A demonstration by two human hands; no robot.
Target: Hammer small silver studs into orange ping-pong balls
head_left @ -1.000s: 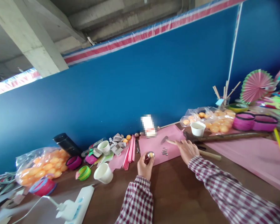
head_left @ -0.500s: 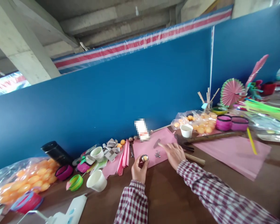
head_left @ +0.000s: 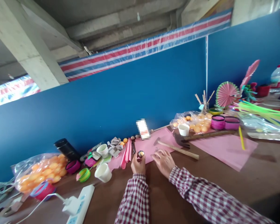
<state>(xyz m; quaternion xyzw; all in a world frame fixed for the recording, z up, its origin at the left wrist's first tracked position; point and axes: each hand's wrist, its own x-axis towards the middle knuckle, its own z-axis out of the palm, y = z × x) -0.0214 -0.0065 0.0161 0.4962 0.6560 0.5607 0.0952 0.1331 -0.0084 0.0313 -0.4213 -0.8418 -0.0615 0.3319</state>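
Observation:
My left hand (head_left: 138, 166) is closed round a small shiny metal ball (head_left: 140, 154) with a pale yellow patch on top. It holds the ball at the near left edge of a pink sheet (head_left: 149, 146). My right hand (head_left: 164, 163) is open, palm down, fingers stretched towards a little cluster of small silvery pieces (head_left: 156, 150). Those pieces are partly hidden by the fingers, and whether any is touched I cannot tell. Beyond the right hand, a small hammer (head_left: 180, 150) with a wooden handle lies on the pink sheet, its handle end reaching over the brown table.
White paper cups (head_left: 103, 173), folded pink strips (head_left: 126, 155) and a bag of orange balls (head_left: 40, 172) stand left. A power strip (head_left: 84, 199) lies near front left. At right are a larger hammer (head_left: 207, 135), another pink sheet (head_left: 231, 152) and purple bands (head_left: 218, 122).
My right hand has let go of the small hammer and moved left and nearer, to the silvery pieces. My left hand still holds the metal ball. The view has shifted slightly.

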